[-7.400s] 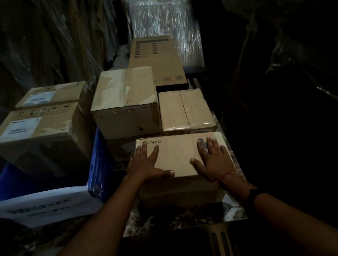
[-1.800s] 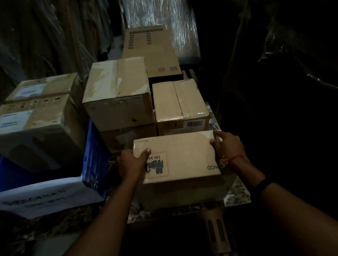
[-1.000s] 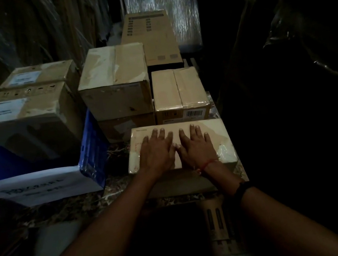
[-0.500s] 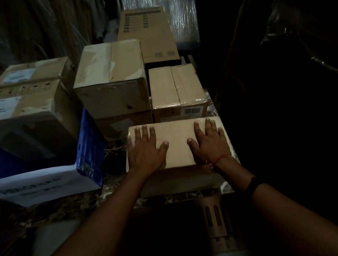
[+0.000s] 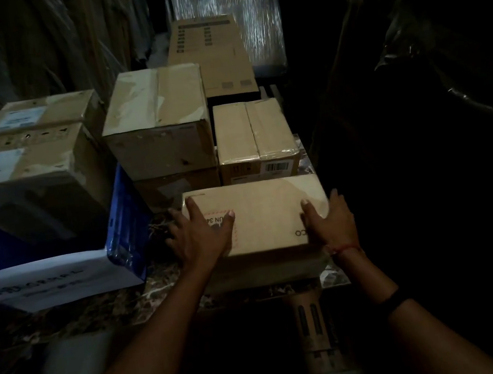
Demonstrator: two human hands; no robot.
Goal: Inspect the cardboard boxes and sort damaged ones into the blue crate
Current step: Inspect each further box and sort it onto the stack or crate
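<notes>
Head view. The flat cardboard box (image 5: 261, 216) lies at the near edge of the table (image 5: 98, 313), just right of the blue crate (image 5: 119, 222). The left hand (image 5: 198, 237) and right hand (image 5: 332, 221) clasp its opposite ends, thumbs on top, fingers over the sides. The step in hand appears to be inspection; the next move calls for lifting and turning the box to expose hidden faces before sorting.

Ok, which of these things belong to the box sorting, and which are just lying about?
Job: flat box held by left hand and right hand; blue crate; labelled box in it; taped boxes behind.
Lying about: plastic-wrapped load at back; marbled tabletop.
</notes>
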